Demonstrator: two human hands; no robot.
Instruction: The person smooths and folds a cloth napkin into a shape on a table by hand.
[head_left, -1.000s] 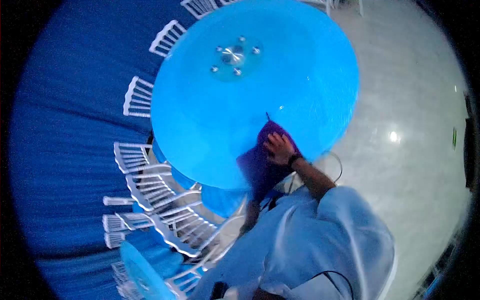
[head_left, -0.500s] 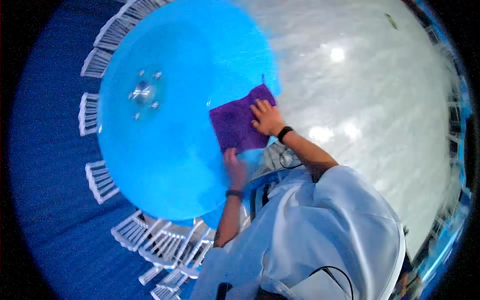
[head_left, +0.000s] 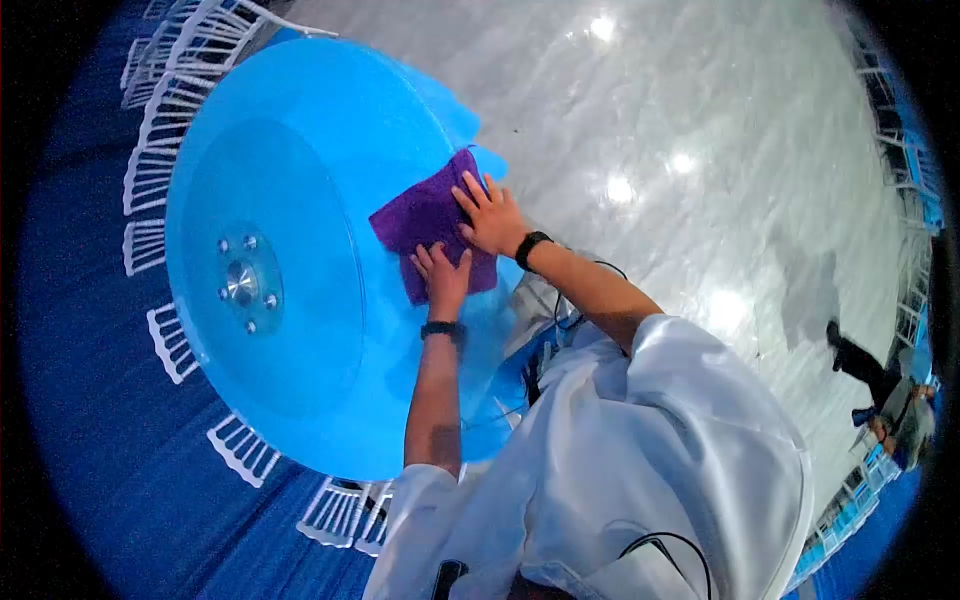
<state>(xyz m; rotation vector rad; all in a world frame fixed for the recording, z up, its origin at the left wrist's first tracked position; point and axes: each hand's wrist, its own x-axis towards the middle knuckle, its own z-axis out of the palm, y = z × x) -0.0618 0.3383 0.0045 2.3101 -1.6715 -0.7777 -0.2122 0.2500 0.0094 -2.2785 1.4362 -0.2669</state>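
Observation:
A purple cloth [head_left: 415, 215] lies on the blue round table [head_left: 330, 430], close to its edge on my side. My right hand [head_left: 492, 222] rests flat on the cloth's right part, fingers spread. Lower down, my left hand [head_left: 443, 278] presses on the cloth's lower middle with its fingers apart. One upper corner of the cloth reaches toward the table's rim. Left of the cloth is a clear round turntable [head_left: 310, 350] with a metal hub [head_left: 241, 283] at its centre.
White chairs [head_left: 240, 450] ring the table's far side, over a dark blue floor [head_left: 90, 400]. A glossy pale floor [head_left: 720, 200] spreads to the right. At the far right edge is another person [head_left: 890, 395], with more chairs behind. A thin black cable hangs near my waist.
My left hand has moved up onto the cloth, closer to my right hand. The cloth is more bunched and turned. My view has shifted, and another person now shows at the right.

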